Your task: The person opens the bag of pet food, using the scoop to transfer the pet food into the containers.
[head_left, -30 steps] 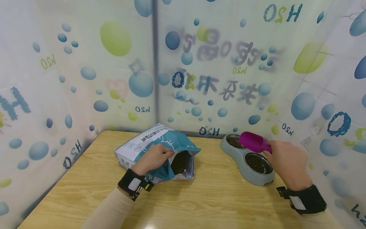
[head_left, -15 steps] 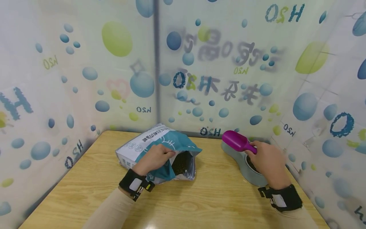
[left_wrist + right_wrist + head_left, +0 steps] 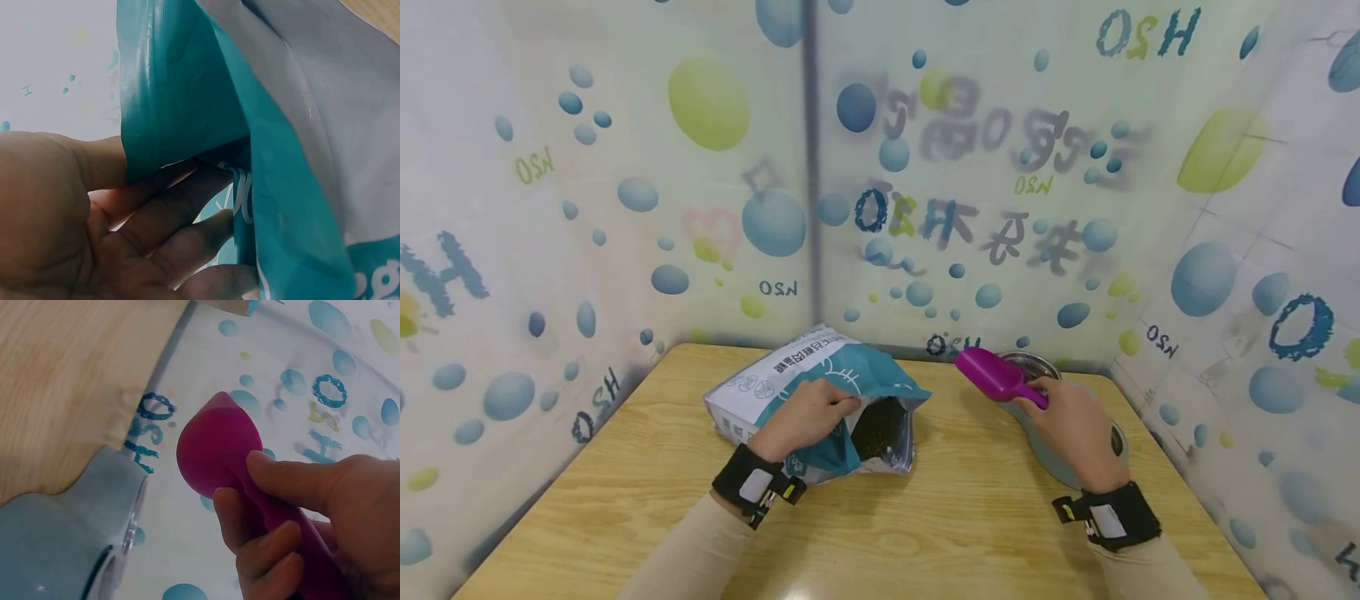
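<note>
A white and teal pet food bag (image 3: 872,367) lies on its side at the left of the table, its mouth facing right. Dark kibble (image 3: 877,428) shows inside. My left hand (image 3: 801,421) pinches the upper edge of the mouth; in the left wrist view the thumb goes behind a teal flap (image 3: 178,87). My right hand (image 3: 1075,435) grips the handle of a magenta scoop (image 3: 991,374), also seen as a rounded scoop (image 3: 215,450) in the right wrist view. Whether the scoop holds anything is hidden. Beneath that hand stands a grey-blue double pet bowl (image 3: 1049,457), partly covered.
The wooden table (image 3: 947,525) meets a patterned curtain (image 3: 910,250) behind and at both sides. Between the bag and the double bowl runs a strip of bare tabletop. Black wrist straps are on both of my wrists.
My right hand has moved left with the scoop, from over the right side of the double bowl toward the bag. My left hand stays at the bag's mouth.
</note>
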Available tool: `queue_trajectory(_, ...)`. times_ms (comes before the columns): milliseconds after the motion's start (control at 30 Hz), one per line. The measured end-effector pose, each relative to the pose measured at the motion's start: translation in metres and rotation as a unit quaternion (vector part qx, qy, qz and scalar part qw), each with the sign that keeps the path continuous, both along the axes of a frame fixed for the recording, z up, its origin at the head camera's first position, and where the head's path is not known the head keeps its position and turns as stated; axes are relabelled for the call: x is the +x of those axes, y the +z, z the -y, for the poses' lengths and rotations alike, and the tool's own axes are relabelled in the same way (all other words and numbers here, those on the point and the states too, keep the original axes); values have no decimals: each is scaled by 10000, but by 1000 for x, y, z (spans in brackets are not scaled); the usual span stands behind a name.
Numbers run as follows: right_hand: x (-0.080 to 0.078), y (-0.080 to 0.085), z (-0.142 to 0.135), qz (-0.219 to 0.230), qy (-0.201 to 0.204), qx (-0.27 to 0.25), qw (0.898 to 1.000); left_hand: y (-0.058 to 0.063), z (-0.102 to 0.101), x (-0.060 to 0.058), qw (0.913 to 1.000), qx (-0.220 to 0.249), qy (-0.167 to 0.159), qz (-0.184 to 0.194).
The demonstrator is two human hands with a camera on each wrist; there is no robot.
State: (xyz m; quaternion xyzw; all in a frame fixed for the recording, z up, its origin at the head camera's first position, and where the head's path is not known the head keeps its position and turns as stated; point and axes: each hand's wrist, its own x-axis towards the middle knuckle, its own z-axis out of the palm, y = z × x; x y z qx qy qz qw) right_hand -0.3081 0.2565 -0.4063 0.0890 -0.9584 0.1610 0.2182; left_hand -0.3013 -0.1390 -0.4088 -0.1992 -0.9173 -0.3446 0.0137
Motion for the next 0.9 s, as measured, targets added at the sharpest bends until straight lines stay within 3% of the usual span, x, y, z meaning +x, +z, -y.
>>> queue_trajectory(300, -3, -15, 6, 757, -179, -234, 9967, 1, 1, 1, 10000, -21, -21, -73)
queue_trajectory(900, -4, -30, 5, 1599, -621, 248, 9849, 0, 0, 1, 9999, 15, 8, -107)
